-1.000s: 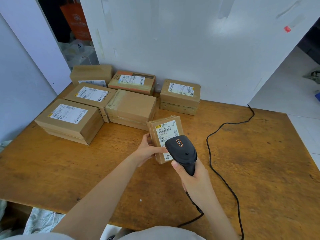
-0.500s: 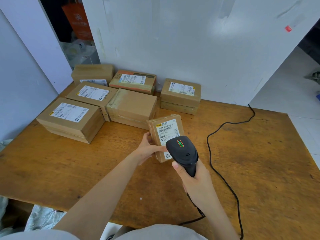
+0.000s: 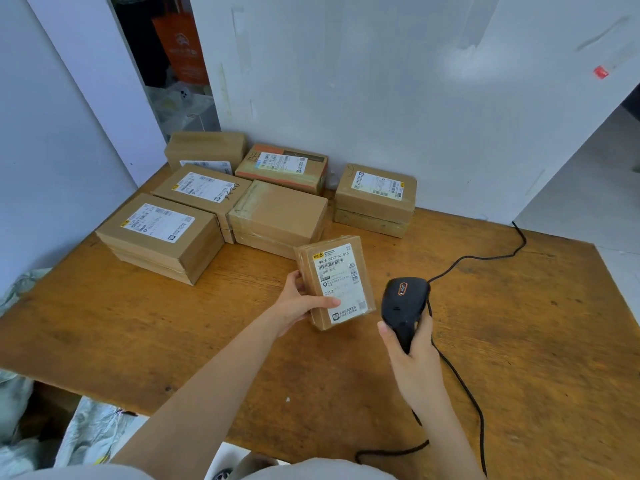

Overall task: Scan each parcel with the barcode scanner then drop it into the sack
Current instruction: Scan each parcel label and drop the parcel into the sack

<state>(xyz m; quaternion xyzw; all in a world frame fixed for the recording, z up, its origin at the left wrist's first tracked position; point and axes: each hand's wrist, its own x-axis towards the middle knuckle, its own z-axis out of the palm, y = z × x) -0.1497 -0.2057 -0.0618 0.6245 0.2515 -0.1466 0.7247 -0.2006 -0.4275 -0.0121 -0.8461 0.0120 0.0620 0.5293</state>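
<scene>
Wooden table (image 3: 519, 341): parcel (image 3: 337, 282) in left hand (image 3: 299, 303)

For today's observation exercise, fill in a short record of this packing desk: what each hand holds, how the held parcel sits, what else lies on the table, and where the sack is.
left hand: grip closed on the small parcel, label up
right hand: grip closed on the barcode scanner, right of the parcel, apart from it
held parcel: tilted, near end by the wooden table
stacked parcels: six boxes at the table's back left
scanner cable: black, trails across the table's right side
sack: pale material below the table's near left edge, likely the sack
</scene>
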